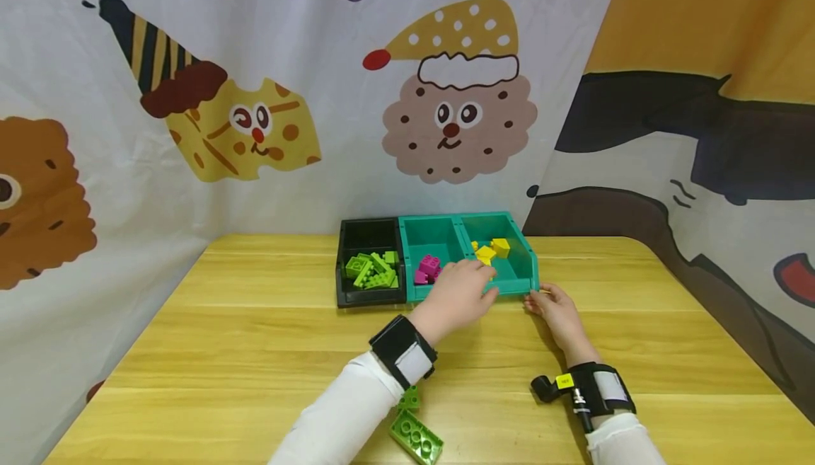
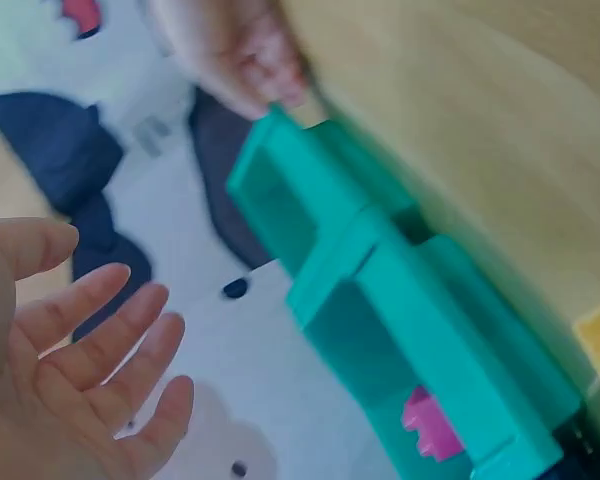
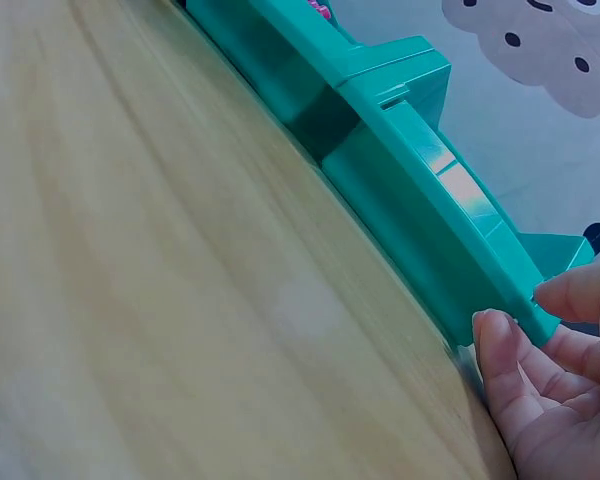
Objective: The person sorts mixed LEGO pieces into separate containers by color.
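Note:
Over the front of the teal bins, my left hand (image 1: 460,294) hovers with its fingers spread and nothing in them, as the left wrist view also shows. My right hand (image 1: 562,316) pinches the front right corner of the right teal bin (image 3: 430,240) between thumb and fingers. Several yellow blocks (image 1: 501,248) lie in that bin, partly hidden by the left hand. In the middle teal bin (image 1: 436,230) are a few magenta blocks (image 1: 429,265).
A black bin (image 1: 371,300) holding several green blocks (image 1: 376,270) adjoins the teal ones on the left. Near the left forearm, a green block (image 1: 417,438) lies on the wooden table (image 1: 255,352), another partly behind the wrist. A printed cloth (image 1: 331,146) hangs behind the table.

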`<state>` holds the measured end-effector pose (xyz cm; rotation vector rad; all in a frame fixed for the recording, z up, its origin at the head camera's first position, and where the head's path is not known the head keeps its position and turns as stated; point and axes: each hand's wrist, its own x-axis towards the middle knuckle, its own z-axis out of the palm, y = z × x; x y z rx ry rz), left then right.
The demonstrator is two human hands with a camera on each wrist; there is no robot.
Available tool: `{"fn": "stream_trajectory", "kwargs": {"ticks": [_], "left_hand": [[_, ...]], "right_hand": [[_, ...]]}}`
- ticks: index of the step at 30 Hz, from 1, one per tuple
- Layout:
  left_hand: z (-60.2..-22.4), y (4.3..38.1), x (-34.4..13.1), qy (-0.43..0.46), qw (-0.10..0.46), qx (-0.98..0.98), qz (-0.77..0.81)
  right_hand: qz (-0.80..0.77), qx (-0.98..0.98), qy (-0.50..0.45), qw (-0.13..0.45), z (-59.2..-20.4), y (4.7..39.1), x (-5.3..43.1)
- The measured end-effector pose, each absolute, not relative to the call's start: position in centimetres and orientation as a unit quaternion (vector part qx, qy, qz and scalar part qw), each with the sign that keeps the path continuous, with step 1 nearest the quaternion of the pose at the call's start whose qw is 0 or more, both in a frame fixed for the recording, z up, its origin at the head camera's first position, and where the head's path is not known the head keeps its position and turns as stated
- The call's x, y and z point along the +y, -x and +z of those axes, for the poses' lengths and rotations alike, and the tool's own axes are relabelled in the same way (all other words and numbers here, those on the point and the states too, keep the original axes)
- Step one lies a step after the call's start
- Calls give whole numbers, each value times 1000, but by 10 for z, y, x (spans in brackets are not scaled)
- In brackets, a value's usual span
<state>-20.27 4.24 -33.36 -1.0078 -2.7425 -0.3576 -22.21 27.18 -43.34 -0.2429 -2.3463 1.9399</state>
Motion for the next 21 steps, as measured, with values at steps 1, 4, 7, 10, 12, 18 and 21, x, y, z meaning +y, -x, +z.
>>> {"fn": "stream_trajectory", "kwargs": {"ticks": [1,4,7,10,12,18,21], "left_hand": [[-330,200,37,344,102,-923,-141],[-324,193,21,349,115,-911,-189],[-321,186,6,346,113,-906,-217],[-322,179,-7,341,106,-907,-221],[-323,175,-16,340,100,-909,-217],[-335,172,-38,334,83,-914,-215],[-341,172,-46,322,71,-917,-226]], "right_hand": [[635,-767,80,44,-434,222,272],[631,-770,81,43,-434,222,272],[629,-771,83,46,-434,222,272],[629,-772,82,48,-434,222,272],[629,-771,82,47,-434,222,271],[626,-774,84,47,-434,222,271],[626,-774,82,47,-434,222,271]]}}
